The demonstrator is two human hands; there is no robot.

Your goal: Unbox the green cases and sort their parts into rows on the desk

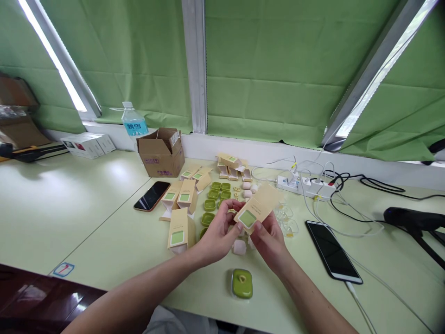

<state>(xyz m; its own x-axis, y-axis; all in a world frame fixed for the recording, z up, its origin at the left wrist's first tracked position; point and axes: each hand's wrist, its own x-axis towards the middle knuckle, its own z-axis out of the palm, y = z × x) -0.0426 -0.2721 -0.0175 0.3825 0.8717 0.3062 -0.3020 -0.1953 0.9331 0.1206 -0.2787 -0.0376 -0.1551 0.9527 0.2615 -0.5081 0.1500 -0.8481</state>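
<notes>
A beige paper box (pixel 257 206) with a green window is held between my two hands over the table. My left hand (pixel 222 229) closes on its lower left corner, thumb in front. My right hand (pixel 271 239) pinches the lower right side, thumb on the face. Below them, near the table's front edge, sits a small green square case (pixel 242 283) with a loop on its lid. Several green trays (pixel 210 205) lie in rows behind my left hand. Pale pink pieces (pixel 239 247) and clear plastic parts (pixel 288 227) lie around, partly hidden by my hands.
More beige boxes (pixel 179 232) stand at the left, others (pixel 232 163) at the back. A dark phone (pixel 152 195) and an open cardboard carton (pixel 161 155) lie further left. On the right are a charging phone (pixel 333 253), a power strip (pixel 309 185) and tangled cables.
</notes>
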